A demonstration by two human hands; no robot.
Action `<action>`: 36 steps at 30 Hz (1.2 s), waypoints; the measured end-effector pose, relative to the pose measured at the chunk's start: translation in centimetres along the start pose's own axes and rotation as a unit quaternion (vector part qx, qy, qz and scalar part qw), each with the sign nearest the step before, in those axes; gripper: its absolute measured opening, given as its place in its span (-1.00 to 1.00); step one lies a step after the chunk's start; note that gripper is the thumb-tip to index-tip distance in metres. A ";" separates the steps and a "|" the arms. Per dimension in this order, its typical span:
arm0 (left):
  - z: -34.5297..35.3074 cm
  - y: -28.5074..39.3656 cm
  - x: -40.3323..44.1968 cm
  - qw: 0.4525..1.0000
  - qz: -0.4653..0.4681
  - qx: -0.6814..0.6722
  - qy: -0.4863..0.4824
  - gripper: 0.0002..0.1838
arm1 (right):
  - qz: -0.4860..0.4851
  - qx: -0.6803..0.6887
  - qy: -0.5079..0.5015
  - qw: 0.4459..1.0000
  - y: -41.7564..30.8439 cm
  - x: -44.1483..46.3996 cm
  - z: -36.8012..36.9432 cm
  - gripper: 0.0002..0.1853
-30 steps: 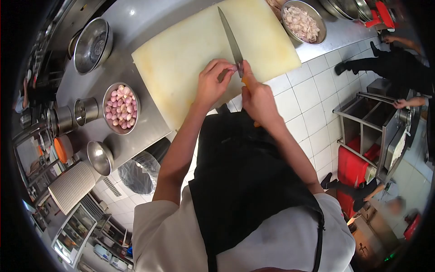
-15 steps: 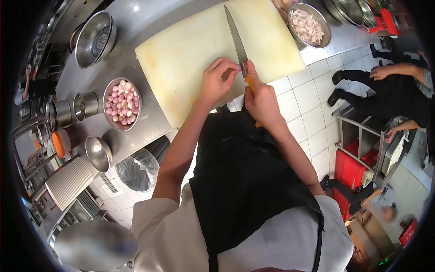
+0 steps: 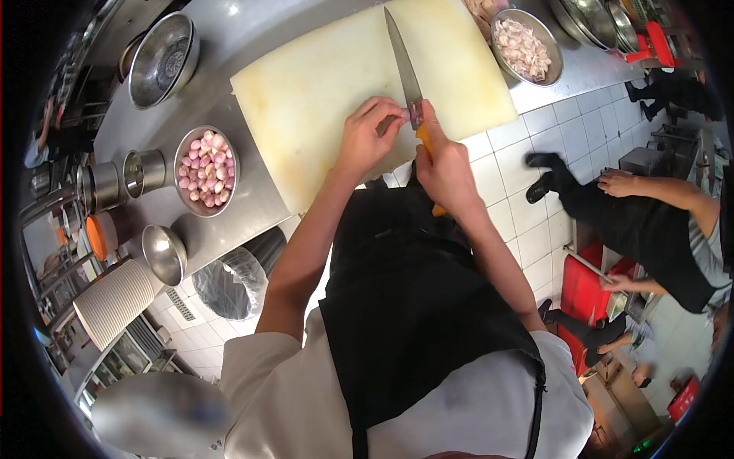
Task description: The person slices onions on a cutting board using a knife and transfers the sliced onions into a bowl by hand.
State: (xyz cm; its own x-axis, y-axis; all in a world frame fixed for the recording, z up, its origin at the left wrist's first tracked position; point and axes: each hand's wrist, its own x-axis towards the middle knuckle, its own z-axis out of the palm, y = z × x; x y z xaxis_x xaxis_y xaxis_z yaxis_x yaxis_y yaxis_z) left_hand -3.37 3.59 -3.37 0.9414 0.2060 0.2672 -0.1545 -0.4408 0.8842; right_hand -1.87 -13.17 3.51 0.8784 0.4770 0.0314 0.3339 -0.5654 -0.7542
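My right hand [image 3: 442, 164] is wrapped round the orange handle of a large knife [image 3: 403, 61], whose blade points away over a pale cutting board [image 3: 321, 92]. Between the fingertips of my left hand [image 3: 371, 134] is a small pinkish shallot [image 3: 406, 114], touching the blade near the handle. Both hands are over the board's near edge. Left of the board a steel bowl [image 3: 181, 191] holds several pink shallots [image 3: 205, 170]. At the upper right another bowl [image 3: 556, 73] holds pale peeled pieces [image 3: 522, 49].
Nested metal bowls [image 3: 162, 61] stand at the upper left, near steel pots [image 3: 144, 173] and a small bowl [image 3: 164, 255]. A lined bin [image 3: 229, 284] is below the counter. On the right, a person in a black apron [image 3: 642, 222] is beside a red container [image 3: 582, 289].
The co-worker on the right has come closer, across the tiled floor. My hands keep nearly the same pose at the knife, and the whole view has shifted slightly.
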 end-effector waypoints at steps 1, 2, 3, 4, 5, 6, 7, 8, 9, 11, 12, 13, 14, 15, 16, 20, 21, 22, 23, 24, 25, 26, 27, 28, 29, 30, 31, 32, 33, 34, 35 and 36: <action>-0.1 0.0 0.1 1.000 0.002 0.002 0.000 -0.85 | -0.003 -0.006 -0.006 1.000 -0.4 0.2 -0.7 -0.24; -0.1 0.1 0.1 1.000 0.003 0.003 -0.001 -0.85 | -0.005 -0.013 -0.011 1.000 -0.9 0.3 -1.4 -0.24; -0.1 0.2 0.1 1.000 0.007 0.005 -0.001 -0.85 | -0.006 -0.020 -0.017 1.000 -1.1 0.2 -1.7 -0.24; -0.2 0.2 0.2 1.000 0.011 0.007 0.000 -0.85 | -0.006 -0.013 -0.013 1.000 -1.1 0.1 -1.6 -0.24; -0.2 0.2 0.2 1.000 0.014 0.009 0.001 -0.86 | -0.006 -0.007 -0.009 1.000 -1.0 0.1 -1.3 -0.24; -0.1 0.1 0.2 1.000 0.011 0.003 0.001 -0.86 | -0.006 -0.001 -0.006 1.000 -0.9 0.0 -1.0 -0.24; 0.0 0.0 0.1 1.000 0.007 -0.002 0.002 -0.86 | 0.014 -0.005 -0.015 1.000 -0.8 -0.1 -0.6 -0.24; 0.0 -0.2 0.1 1.000 0.004 -0.007 0.003 -0.87 | 0.033 -0.009 -0.024 0.999 -0.8 -0.1 -0.1 -0.25; 0.1 -0.2 0.0 1.000 -0.002 -0.015 0.005 -0.86 | 0.052 -0.014 -0.032 0.998 -0.7 -0.2 0.4 -0.25; 0.3 -0.2 0.0 0.999 -0.009 -0.031 0.009 -0.86 | 0.079 -0.006 -0.035 0.996 -0.2 -0.2 1.6 -0.24; 0.2 -0.2 0.1 0.999 -0.008 -0.030 0.009 -0.86 | 0.092 -0.003 -0.037 0.995 0.1 -0.1 1.9 -0.24; 0.2 -0.2 0.1 1.000 -0.006 -0.029 0.010 -0.86 | 0.050 0.000 -0.017 0.999 0.4 0.0 1.7 -0.25; 0.2 -0.2 0.1 1.000 -0.005 -0.028 0.010 -0.86 | 0.010 0.003 0.002 1.000 0.6 0.2 1.3 -0.25; 0.2 -0.2 0.0 1.000 -0.003 -0.026 0.012 -0.86 | -0.030 0.007 0.021 0.999 0.7 0.3 0.8 -0.26; 0.2 -0.1 0.1 1.000 0.000 -0.024 0.014 -0.86 | -0.011 0.000 0.000 1.000 0.6 0.3 0.3 -0.25; 0.0 0.1 0.2 1.000 -0.001 -0.001 0.002 -0.87 | 0.016 -0.018 -0.028 0.999 -1.3 0.5 -1.4 -0.24; 0.0 0.1 0.2 1.000 0.001 0.000 0.001 -0.87 | 0.007 -0.021 -0.022 1.000 -1.2 0.5 -1.2 -0.24; -0.1 0.2 0.2 1.000 0.002 0.000 0.001 -0.87 | 0.006 -0.019 -0.017 1.000 -1.1 0.4 -1.0 -0.24; -0.2 0.2 0.1 1.000 0.002 0.002 0.000 -0.87 | 0.005 -0.017 -0.013 1.000 -1.0 0.3 -0.6 -0.23; -0.2 0.3 0.1 1.000 -0.003 -0.005 0.001 -0.87 | 0.003 -0.015 -0.007 1.000 -0.7 0.3 -0.2 -0.23; -0.2 0.4 0.1 1.000 -0.009 -0.013 0.001 -0.87 | 0.000 -0.012 -0.001 1.000 -0.3 0.2 0.5 -0.23; -0.2 0.4 0.1 1.000 -0.013 -0.020 0.000 -0.86 | -0.003 -0.008 0.006 1.000 0.1 0.1 1.3 -0.23; -0.1 0.4 0.1 1.000 -0.016 -0.022 -0.001 -0.86 | -0.006 -0.006 0.014 1.000 0.5 0.1 1.9 -0.23; -0.1 0.3 0.1 1.000 -0.017 -0.023 -0.001 -0.86 | 0.005 -0.014 0.009 1.000 0.7 0.0 2.3 -0.23; 0.0 0.2 0.1 1.000 -0.019 -0.025 -0.001 -0.86 | 0.016 -0.022 0.004 1.000 0.7 0.1 2.6 -0.23; 0.1 0.0 0.1 1.000 -0.011 -0.025 0.003 -0.86 | 0.028 -0.030 -0.001 0.999 0.7 0.1 2.7 -0.23; 0.2 -0.1 0.1 1.000 -0.004 -0.024 0.007 -0.86 | 0.015 -0.025 0.004 1.000 0.8 0.2 2.6 -0.24; 0.2 -0.2 0.1 1.000 0.004 -0.023 0.011 -0.86 | 0.002 -0.021 0.010 1.000 0.7 0.4 2.2 -0.24; 0.1 -0.2 0.1 1.000 0.007 -0.017 0.011 -0.87 | -0.011 -0.016 0.015 1.000 0.5 0.5 1.7 -0.25; 0.1 -0.3 0.1 1.000 0.009 -0.011 0.011 -0.87 | 0.001 -0.008 0.002 1.000 0.3 0.6 0.9 -0.25; 0.1 -0.3 0.2 1.000 0.011 -0.005 0.012 -0.87 | 0.012 0.001 -0.012 1.000 -0.5 0.9 -0.3 -0.26; 0.0 -0.2 0.1 1.000 0.007 -0.011 0.012 -0.86 | 0.025 0.010 -0.027 0.999 -0.9 1.0 -1.0 -0.26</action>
State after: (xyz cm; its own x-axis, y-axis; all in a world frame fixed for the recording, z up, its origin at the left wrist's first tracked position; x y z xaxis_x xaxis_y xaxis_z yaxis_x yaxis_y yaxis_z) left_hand -3.21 3.66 -3.53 0.9320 0.2203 0.2879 -0.1740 -0.4248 0.8884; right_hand -0.97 -12.83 4.90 0.8739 0.4844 -0.0409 0.2834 -0.5759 -0.7668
